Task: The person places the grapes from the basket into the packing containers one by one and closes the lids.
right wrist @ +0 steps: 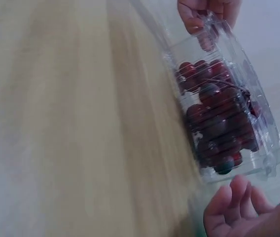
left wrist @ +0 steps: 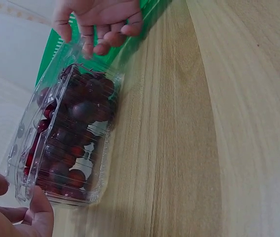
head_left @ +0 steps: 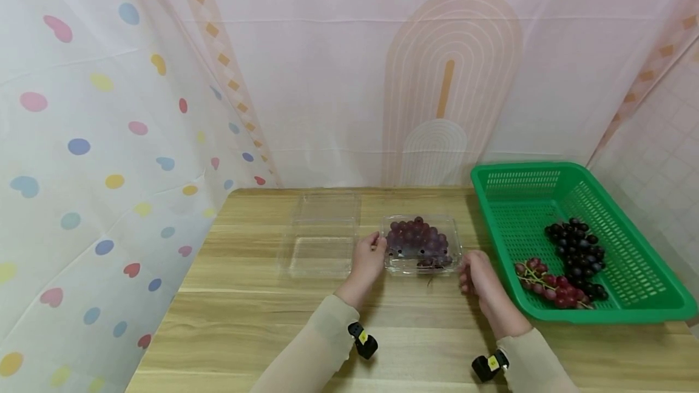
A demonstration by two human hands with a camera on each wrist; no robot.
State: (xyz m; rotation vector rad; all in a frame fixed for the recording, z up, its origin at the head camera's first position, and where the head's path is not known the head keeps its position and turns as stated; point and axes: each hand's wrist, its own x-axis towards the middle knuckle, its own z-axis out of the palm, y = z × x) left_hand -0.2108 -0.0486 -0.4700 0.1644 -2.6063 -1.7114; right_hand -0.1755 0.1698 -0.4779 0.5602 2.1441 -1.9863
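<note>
Wooden table (head_left: 406, 341), grape box (head_left: 454, 235), open container (head_left: 326, 221), green basket (head_left: 521, 220)

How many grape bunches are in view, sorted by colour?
Purple bunch: 1, seemingly, inside the clear container
Black bunch: 1, in the green basket
Red bunch: 1, in the green basket
Total: 3

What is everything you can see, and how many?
Table: one, light brown, underneath
Basket: one, green, right side
Black grapes: one bunch, black, in basket
Red grapes: one bunch, red, in basket
Grape box: one, clear, middle
Purple grapes: one heap, purple, inside grape box
Open box: one, clear, left of grape box
Curtains: count unclear, pale patterned, behind
Wrist cameras: two, black, on wrists
Sleeves: two, beige, on arms
Left grip: one, bare, holding grape box
Right grip: one, bare, beside grape box
</note>
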